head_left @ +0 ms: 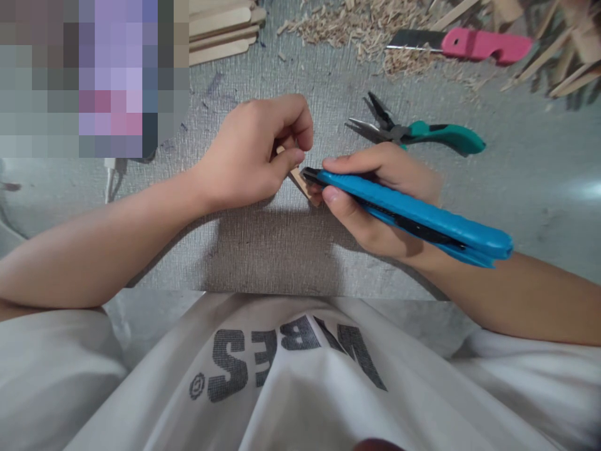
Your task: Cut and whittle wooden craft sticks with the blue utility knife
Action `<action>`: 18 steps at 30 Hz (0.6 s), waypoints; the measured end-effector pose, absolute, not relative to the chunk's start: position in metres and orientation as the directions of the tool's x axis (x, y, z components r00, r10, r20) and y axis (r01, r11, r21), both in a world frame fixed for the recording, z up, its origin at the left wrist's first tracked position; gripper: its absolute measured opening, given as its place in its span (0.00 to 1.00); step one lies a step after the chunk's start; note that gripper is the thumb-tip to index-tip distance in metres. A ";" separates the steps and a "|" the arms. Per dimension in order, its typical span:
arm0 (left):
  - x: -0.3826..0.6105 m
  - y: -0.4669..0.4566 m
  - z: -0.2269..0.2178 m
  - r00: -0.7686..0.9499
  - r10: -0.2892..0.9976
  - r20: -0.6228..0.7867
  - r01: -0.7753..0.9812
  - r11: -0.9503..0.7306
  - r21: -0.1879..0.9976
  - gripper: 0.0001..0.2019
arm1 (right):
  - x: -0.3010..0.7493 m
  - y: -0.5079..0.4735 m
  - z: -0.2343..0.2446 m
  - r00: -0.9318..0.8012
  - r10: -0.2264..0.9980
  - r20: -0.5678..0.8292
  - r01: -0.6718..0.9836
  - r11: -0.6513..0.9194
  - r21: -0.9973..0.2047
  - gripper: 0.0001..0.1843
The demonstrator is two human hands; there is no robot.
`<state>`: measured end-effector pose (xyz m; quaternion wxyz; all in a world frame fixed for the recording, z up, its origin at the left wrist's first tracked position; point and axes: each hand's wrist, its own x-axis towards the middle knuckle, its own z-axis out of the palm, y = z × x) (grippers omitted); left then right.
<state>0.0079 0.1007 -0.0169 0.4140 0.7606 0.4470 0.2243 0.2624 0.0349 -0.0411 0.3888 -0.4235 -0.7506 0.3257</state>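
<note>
My left hand [263,150] is closed on a thin wooden craft stick [303,185], pinched near its upper end. The stick slants down to the right just above the grey textured table. In my right hand [389,194] is a blue utility knife [417,213], gripped between thumb and fingers close to its front. Its dark tip lies at the stick, over the middle of the piece. How far the blade is out, and whether it cuts into the wood, I cannot tell. Part of the stick is hidden behind my left fingers.
Beyond my right hand lie pliers with green handles [446,136], jaws apart. A pink folding knife [488,47] rests with its blade out by wood shavings [338,22]. Craft sticks [223,31] are stacked at the back; cut wood pieces [570,50] pile up far right. A white cable [110,178] runs at left.
</note>
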 end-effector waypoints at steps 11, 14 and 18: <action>0.009 0.101 -0.014 0.485 0.872 -0.066 0.516 -0.224 0.827 0.04 | 0.257 0.033 -0.028 -0.369 0.873 0.318 0.459 0.469 -0.755 0.07; 0.010 0.100 -0.013 0.476 0.876 -0.075 0.526 -0.215 0.823 0.03 | 0.255 0.034 -0.030 -0.386 0.857 0.341 0.477 0.502 -0.722 0.06; 0.012 0.100 -0.016 0.464 0.885 -0.045 0.504 -0.222 0.835 0.03 | 0.253 0.034 -0.032 -0.364 0.863 0.349 0.436 0.489 -0.756 0.06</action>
